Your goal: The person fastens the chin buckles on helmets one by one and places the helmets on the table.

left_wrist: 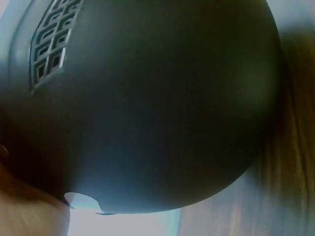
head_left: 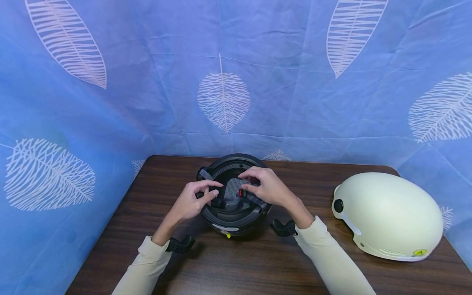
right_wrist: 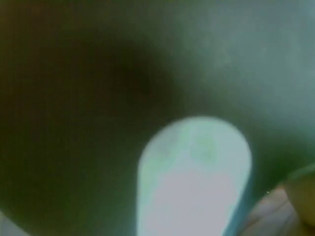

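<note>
A black helmet (head_left: 228, 224) lies upside down on the table, its lining facing up. My left hand (head_left: 191, 201) reaches over its left rim, thumb and index finger apart above the inside, near a grey strap (head_left: 205, 174). From the right, my right hand (head_left: 269, 187) is over the opening, fingers bent and parted from the thumb. Just below that thumb is a red-and-black buckle (head_left: 241, 193) on the right strap. The lower fingers of both hands are partly hidden. In the left wrist view the helmet's dark shell (left_wrist: 172, 108) fills most of the picture.
A cream helmet (head_left: 391, 213) stands at the right of the dark wooden table (head_left: 228, 274). Behind the table hangs a blue cloth (head_left: 273, 98) with white leaf prints. The right wrist view is blurred, with a pale rounded patch (right_wrist: 194, 182) on a dark surface.
</note>
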Available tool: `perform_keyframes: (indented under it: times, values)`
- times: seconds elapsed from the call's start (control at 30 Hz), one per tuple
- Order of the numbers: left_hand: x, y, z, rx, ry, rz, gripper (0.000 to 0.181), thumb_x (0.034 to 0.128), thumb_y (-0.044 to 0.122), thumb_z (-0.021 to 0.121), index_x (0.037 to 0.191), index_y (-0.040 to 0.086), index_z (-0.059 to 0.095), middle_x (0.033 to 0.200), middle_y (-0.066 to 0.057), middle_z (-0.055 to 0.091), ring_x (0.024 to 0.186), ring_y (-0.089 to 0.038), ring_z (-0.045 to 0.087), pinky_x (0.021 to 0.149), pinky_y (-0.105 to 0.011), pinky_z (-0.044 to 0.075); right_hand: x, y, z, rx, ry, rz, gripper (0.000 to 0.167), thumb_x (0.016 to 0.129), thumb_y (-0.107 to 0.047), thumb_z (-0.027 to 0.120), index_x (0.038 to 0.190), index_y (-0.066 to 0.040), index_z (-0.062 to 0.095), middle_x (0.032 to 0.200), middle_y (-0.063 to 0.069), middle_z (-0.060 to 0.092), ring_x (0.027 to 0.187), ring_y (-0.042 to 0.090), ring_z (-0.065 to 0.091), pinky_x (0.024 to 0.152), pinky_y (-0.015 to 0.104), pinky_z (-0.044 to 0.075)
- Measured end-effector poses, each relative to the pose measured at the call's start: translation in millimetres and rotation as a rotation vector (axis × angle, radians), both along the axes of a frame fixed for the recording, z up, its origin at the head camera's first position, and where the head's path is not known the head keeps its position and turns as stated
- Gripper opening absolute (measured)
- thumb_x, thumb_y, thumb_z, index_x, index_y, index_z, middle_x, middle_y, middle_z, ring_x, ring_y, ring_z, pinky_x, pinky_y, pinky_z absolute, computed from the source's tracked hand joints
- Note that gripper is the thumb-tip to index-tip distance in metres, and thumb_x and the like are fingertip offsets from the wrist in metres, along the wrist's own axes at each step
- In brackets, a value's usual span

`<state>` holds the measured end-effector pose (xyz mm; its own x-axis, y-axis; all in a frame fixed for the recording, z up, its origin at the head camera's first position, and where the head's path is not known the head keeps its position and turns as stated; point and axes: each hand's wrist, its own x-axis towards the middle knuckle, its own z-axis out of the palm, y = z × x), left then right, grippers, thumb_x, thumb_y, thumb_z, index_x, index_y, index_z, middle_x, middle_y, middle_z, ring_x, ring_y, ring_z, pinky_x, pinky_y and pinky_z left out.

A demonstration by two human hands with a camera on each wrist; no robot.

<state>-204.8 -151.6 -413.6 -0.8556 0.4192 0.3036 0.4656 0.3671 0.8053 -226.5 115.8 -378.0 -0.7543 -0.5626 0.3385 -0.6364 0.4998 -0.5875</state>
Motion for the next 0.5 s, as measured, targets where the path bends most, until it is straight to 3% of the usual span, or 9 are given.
perform_keyframes:
  times: [0.3,0.5]
  values:
    - [1.2,-1.6,-0.5,0.018,0.030,0.000,0.022,0.0978,0.011,0.061,0.117,0.012,0.071,0.060,0.002,0.056,0.060,-0.011,0.058,0.052,-0.025,0.038,3.3,15,-8.7,-0.199,0.111,-0.069,0.017,0.091,-0.007,0.071,0.107,-0.009,0.074,0.120,0.009,0.065,0.116,0.026,0.059,0.095,0.048,0.048]
    - [0.6,-5.1,-4.3,0.051,0.042,-0.009,0.022,0.0986,0.013,0.060,0.118,0.013,0.071,0.062,0.002,0.056,0.062,-0.014,0.059,0.053,-0.026,0.040,3.6,28,-20.3,-0.349,0.081,-0.175,0.016,0.094,-0.009,0.068,0.109,-0.006,0.073,0.127,0.011,0.062,0.122,0.024,0.054,0.095,0.046,0.044]
